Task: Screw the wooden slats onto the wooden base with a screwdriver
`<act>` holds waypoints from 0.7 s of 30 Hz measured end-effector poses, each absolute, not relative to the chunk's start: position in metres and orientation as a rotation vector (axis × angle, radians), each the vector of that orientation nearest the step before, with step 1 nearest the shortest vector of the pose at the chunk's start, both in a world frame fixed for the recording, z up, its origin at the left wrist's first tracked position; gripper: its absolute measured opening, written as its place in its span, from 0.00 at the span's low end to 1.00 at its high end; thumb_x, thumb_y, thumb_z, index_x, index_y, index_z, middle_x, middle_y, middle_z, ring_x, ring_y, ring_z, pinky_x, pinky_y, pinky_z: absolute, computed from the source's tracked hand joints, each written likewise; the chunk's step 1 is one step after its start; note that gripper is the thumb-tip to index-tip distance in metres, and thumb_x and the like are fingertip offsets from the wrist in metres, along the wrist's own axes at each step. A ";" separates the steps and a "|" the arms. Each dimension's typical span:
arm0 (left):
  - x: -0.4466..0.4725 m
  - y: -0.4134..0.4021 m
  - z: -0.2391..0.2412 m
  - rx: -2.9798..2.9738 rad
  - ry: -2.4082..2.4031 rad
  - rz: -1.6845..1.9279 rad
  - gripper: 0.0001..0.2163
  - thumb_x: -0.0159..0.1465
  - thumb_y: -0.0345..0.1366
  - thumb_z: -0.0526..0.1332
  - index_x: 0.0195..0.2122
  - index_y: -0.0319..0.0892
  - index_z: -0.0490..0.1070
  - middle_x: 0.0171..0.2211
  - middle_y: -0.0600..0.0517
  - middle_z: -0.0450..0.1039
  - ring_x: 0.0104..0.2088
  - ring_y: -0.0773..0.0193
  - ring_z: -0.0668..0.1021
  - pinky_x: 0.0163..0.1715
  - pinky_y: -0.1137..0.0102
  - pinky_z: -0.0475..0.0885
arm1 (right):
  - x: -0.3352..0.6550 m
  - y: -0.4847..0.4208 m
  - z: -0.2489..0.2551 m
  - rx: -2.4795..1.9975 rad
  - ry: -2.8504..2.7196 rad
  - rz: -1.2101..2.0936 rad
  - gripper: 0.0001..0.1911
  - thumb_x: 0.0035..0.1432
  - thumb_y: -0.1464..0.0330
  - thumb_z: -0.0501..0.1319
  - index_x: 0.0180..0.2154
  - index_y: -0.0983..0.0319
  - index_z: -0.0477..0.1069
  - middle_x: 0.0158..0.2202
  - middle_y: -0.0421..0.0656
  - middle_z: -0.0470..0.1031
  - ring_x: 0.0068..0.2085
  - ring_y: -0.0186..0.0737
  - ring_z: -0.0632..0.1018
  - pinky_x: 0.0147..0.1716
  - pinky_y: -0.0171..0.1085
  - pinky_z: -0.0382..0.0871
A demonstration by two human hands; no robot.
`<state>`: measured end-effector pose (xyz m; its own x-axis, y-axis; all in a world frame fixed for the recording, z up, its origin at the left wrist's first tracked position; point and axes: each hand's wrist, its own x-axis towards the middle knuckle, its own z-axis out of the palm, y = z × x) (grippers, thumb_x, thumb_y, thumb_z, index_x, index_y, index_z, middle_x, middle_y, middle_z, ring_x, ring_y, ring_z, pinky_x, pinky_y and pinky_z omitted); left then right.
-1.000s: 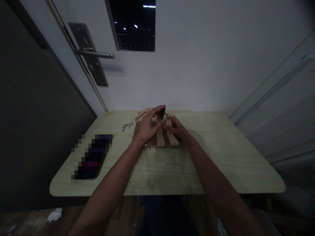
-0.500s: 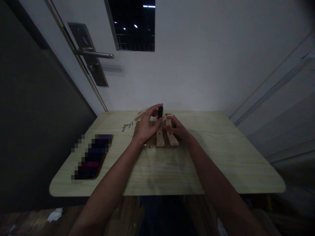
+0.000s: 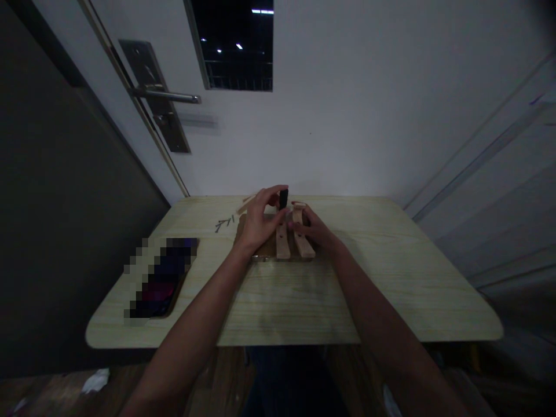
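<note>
Just above the middle of the frame, your left hand (image 3: pixel 259 223) was pinched around a small dark tool (image 3: pixel 283 198), thumb and fingers closed on it so that it stood nearly upright, its long axis pointing down at the wood. Directly below that grip lay the left wooden slat (image 3: pixel 282 241), its length running from the far side of the picture toward the near side, on a darker wooden board (image 3: pixel 266 249) near the far edge of the table (image 3: pixel 278 301). So the tool sat over the far end of the slat, close to touching it; contact was too dim to judge. Your right hand (image 3: pixel 316 230) pressed flat on the right wooden slat (image 3: pixel 302 240) just beside, fingers curled over it, not closed around anything. The left hand was nearer. A few small nails (image 3: pixel 225 222) lay left of centre.
</note>
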<state>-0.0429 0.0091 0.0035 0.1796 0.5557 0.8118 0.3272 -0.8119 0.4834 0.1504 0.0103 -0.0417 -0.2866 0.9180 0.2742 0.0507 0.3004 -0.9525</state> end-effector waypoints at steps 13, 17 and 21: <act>-0.043 0.003 0.008 2.309 0.843 1.644 0.21 0.63 0.38 0.69 0.57 0.48 0.70 0.46 0.49 0.75 0.41 0.61 0.77 0.43 0.63 0.75 | 0.151 0.011 -0.042 -0.912 -1.607 1.134 0.31 0.51 0.53 0.72 0.53 0.55 0.67 0.48 0.45 0.77 0.48 0.47 0.78 0.49 0.45 0.76; -0.042 0.006 0.005 2.264 0.838 1.671 0.21 0.64 0.37 0.68 0.57 0.48 0.69 0.42 0.51 0.75 0.39 0.63 0.76 0.43 0.65 0.74 | 0.151 0.011 -0.043 -0.906 -1.614 1.119 0.30 0.52 0.54 0.71 0.53 0.55 0.67 0.47 0.44 0.77 0.47 0.46 0.78 0.48 0.46 0.76; -0.041 0.007 0.003 2.207 0.826 1.670 0.22 0.63 0.36 0.68 0.58 0.47 0.69 0.42 0.51 0.75 0.39 0.64 0.76 0.43 0.66 0.74 | 0.150 0.012 -0.043 -0.899 -1.614 1.096 0.30 0.51 0.54 0.71 0.52 0.55 0.67 0.48 0.45 0.77 0.48 0.47 0.77 0.49 0.46 0.75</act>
